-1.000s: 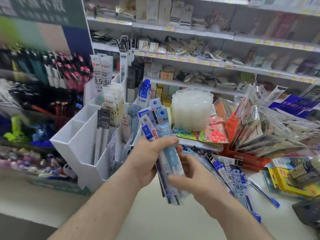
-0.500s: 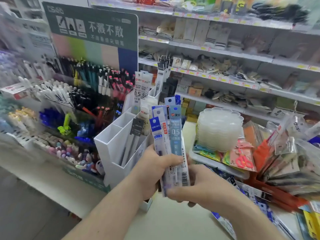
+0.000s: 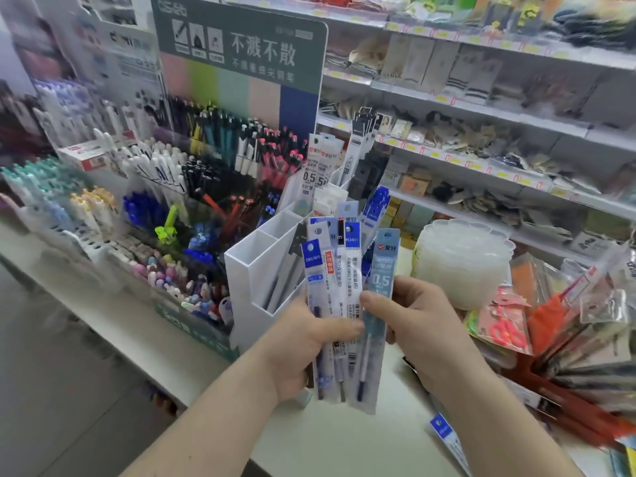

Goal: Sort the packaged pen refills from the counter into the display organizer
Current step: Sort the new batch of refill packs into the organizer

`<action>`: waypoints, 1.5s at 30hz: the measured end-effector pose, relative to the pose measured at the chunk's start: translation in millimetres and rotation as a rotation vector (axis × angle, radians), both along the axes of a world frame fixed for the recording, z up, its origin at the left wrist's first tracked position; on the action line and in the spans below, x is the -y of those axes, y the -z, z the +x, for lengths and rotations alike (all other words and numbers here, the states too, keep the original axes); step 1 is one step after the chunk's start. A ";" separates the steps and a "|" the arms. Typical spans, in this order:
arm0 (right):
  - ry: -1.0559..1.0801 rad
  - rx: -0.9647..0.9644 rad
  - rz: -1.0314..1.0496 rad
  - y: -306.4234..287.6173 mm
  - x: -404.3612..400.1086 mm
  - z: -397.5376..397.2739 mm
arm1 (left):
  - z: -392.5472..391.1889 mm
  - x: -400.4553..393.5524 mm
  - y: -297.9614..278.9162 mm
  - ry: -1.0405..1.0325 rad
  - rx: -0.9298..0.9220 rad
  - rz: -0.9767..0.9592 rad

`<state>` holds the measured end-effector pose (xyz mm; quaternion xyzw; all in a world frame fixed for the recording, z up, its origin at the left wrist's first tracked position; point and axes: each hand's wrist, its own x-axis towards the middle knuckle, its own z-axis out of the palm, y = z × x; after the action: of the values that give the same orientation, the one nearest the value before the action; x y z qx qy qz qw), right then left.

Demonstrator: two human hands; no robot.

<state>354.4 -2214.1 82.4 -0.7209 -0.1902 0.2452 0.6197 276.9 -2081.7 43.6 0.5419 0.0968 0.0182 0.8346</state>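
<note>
1. White table (image 3: 344, 438): bare near its front edge
2. White display organizer (image 3: 256, 270): just left of hands, front compartments open-topped
3. Left hand (image 3: 303, 342): fingers grasping fanned pen refill packs (image 3: 339, 304) upright
4. Right hand (image 3: 418, 321): thumb and fingers pinching pale blue 0.5 pack (image 3: 380, 280)

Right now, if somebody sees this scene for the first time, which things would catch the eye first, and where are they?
First, the fan of packaged pen refills in the centre foreground, gripped by the left hand while the right hand pinches the light-blue pack. Directly behind stands the white display organizer, some slots already holding refills. Upper left, the green sign rises over rows of pens.
</note>
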 end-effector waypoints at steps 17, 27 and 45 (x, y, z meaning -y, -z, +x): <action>0.487 0.243 -0.095 22.4 36.8 -9.1 | 20.0 44.9 13.9 -0.213 -0.122 0.296; 0.399 -0.160 0.169 19.7 29.6 -12.6 | 18.1 44.5 13.7 -0.039 0.029 0.075; 0.204 0.041 -0.026 13.2 18.0 -15.8 | 8.1 16.3 11.6 0.041 -0.083 0.037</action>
<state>338.6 -2232.1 69.2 -0.7495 -0.1253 0.1688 0.6278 285.0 -2097.9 32.0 0.5592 0.1198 -0.0194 0.8201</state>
